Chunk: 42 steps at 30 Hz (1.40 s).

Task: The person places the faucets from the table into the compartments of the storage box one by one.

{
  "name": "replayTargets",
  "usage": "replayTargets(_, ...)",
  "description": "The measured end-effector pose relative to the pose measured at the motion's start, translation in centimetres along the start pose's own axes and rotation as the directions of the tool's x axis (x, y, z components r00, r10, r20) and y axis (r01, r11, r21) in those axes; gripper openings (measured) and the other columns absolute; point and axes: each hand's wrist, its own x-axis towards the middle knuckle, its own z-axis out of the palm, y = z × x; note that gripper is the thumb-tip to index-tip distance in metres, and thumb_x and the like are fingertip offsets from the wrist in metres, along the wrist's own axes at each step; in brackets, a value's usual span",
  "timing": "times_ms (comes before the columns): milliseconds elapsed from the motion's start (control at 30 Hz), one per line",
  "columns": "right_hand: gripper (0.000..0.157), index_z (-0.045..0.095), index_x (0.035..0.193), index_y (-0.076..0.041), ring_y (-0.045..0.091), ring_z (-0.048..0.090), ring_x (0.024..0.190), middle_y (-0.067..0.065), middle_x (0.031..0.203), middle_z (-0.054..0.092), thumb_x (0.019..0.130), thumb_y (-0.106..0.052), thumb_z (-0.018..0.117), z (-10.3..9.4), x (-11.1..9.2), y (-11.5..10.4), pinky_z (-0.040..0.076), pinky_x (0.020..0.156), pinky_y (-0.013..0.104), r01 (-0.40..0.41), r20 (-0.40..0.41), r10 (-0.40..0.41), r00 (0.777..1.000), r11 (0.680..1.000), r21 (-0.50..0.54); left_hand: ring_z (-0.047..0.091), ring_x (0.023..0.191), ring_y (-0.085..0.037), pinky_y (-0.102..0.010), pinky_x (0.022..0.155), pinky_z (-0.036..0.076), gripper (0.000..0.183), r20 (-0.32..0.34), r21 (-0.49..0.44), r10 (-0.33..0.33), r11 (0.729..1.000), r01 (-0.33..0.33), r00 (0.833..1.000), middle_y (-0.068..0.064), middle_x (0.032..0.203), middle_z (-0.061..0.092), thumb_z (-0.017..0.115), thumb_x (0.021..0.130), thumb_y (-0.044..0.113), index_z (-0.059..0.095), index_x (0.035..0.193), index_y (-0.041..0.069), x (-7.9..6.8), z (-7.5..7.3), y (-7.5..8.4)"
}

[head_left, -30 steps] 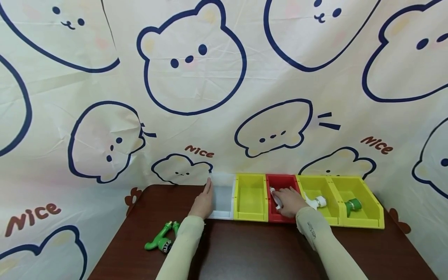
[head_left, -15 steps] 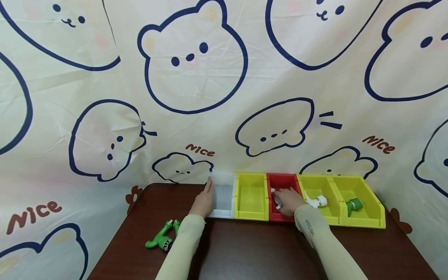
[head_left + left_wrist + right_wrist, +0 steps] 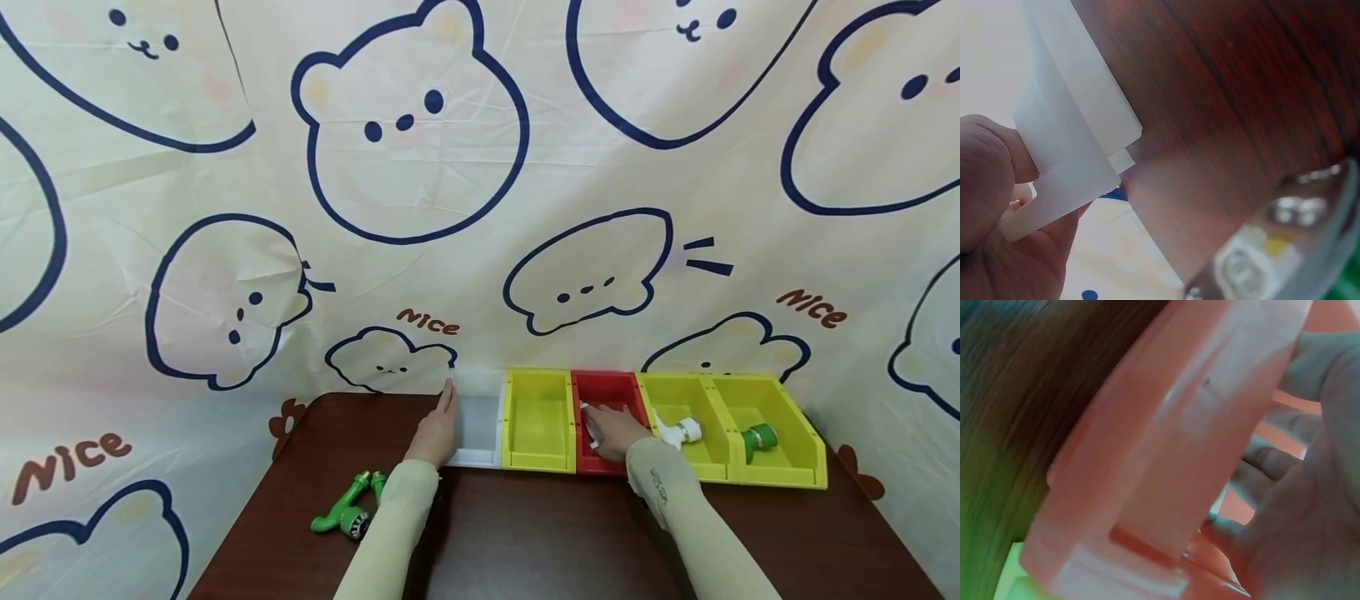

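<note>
My left hand (image 3: 435,431) is at the left side of the translucent white bin (image 3: 477,458). In the left wrist view, the bin wall (image 3: 1066,150) lies between thumb and fingers, which grip it. My right hand (image 3: 617,429) reaches into the red bin (image 3: 592,468), its fingers round a slim white tap-like piece (image 3: 590,425), mostly hidden. The right wrist view shows these fingers (image 3: 1260,472) curled behind the red bin's front wall (image 3: 1166,456). To the right, a white tap-like piece with a metal band (image 3: 684,431) lies in a yellow bin.
A yellow bin (image 3: 538,462) stands between the white and red ones. Another yellow bin (image 3: 787,475) at the far right holds a green piece (image 3: 760,438). A green tap (image 3: 347,510) lies on the dark wooden table (image 3: 525,542), beside the left forearm. A printed curtain (image 3: 405,275) hangs behind.
The right hand and forearm have shifted very slightly left inside the red bin. Apart from slight camera movement, the left hand and the bins stay as they were.
</note>
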Motion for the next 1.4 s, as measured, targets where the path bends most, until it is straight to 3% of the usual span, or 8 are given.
replayTargets(267,0.091,0.043,0.158,-0.015,0.04,0.042,0.147,0.015,0.154,0.053,0.079,-0.021,0.088,0.2,0.2,-0.2,0.02,0.123,0.064,0.006,-0.014,-0.006,1.0,1.0,-0.008,0.045,0.055,-0.017,-0.029,0.053,0.039,0.078,0.001,-0.008,-0.012,1.0,0.012,1.0,-0.011,0.174,0.018,0.057,0.092,-0.016,0.027,0.163,0.0,0.1,0.0,0.1)
replayTargets(567,0.09,0.051,0.153,-0.016,0.037,0.052,0.137,0.011,0.145,0.061,0.074,-0.023,0.092,0.0,0.1,-0.2,0.035,0.116,0.065,-0.012,-0.031,0.011,0.999,1.0,-0.017,0.045,0.056,-0.017,-0.029,0.054,0.04,0.078,0.006,-0.001,-0.016,1.0,0.016,1.0,-0.01,0.174,0.019,0.057,0.092,-0.015,0.027,0.163,0.0,0.2,0.0,0.1)
replayTargets(733,0.084,0.055,0.151,-0.014,0.038,0.053,0.136,0.012,0.142,0.063,0.076,-0.023,0.09,-0.1,0.0,-0.3,0.036,0.116,0.064,0.002,-0.038,-0.004,0.999,1.0,-0.029,0.045,0.054,-0.016,-0.028,0.053,0.04,0.078,-0.003,-0.001,-0.01,1.0,0.01,1.0,-0.011,0.173,0.02,0.058,0.092,-0.015,0.027,0.163,0.0,0.2,0.0,0.0)
replayTargets(1033,0.087,0.057,0.15,-0.015,0.038,0.052,0.137,0.012,0.146,0.061,0.071,-0.018,0.094,-0.8,-0.7,-0.4,0.039,0.114,0.064,-0.002,-0.06,0.004,0.998,0.999,0.032,0.045,0.055,-0.016,-0.028,0.053,0.04,0.078,-0.003,-0.003,-0.005,1.0,0.005,1.0,-0.011,0.173,0.019,0.058,0.092,-0.015,0.028,0.162,-0.001,-0.1,-0.3,0.2)
replayTargets(1233,0.07,0.062,0.145,-0.016,0.03,0.059,0.122,0.009,0.137,0.064,0.08,-0.023,0.089,-1.5,-1.3,0.3,0.045,0.111,0.06,0.072,-0.14,-0.07,0.988,0.997,0.016,0.045,0.054,-0.016,-0.028,0.052,0.04,0.077,-0.012,0.011,0.002,1.0,-0.002,1.0,-0.012,0.173,0.02,0.058,0.091,-0.016,0.029,0.162,-0.002,0.1,0.0,0.0)
replayTargets(1400,0.061,0.061,0.145,-0.015,0.038,0.056,0.128,0.015,0.145,0.058,0.089,-0.023,0.081,-3.1,-2.9,2.1,0.044,0.109,0.064,0.12,-0.271,-0.108,0.957,0.992,0.027,0.046,0.055,-0.016,-0.029,0.054,0.042,0.075,-0.017,0.0,0.003,1.0,-0.003,1.0,-0.013,0.173,0.021,0.057,0.092,-0.016,0.03,0.161,-0.003,-0.1,-0.1,0.1)
